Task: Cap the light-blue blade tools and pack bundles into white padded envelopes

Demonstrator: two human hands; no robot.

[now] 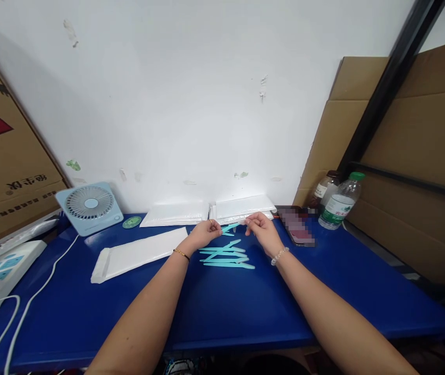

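Several thin teal strips (226,264) lie in a loose, partly crossed pile on the blue table. Just behind the pile, a teal piece (230,227) spans the gap between my hands. My left hand (206,232) pinches its left end, the fingers closed. At its right end, the thumb and fingertips of my right hand (259,229) are closed together. To the left, a white padded envelope (140,253) lies flat, its upper right end near my left hand. White packets (175,212) and a second stack (242,206) rest against the wall behind my hands.
A light blue fan (89,207) and round green disc (132,222) stand back left, with a power strip (7,268) and white cables (46,281) nearer. At right are a phone (296,226), a green-capped bottle (340,203), a dark-capped bottle (324,190) and cardboard (418,125).
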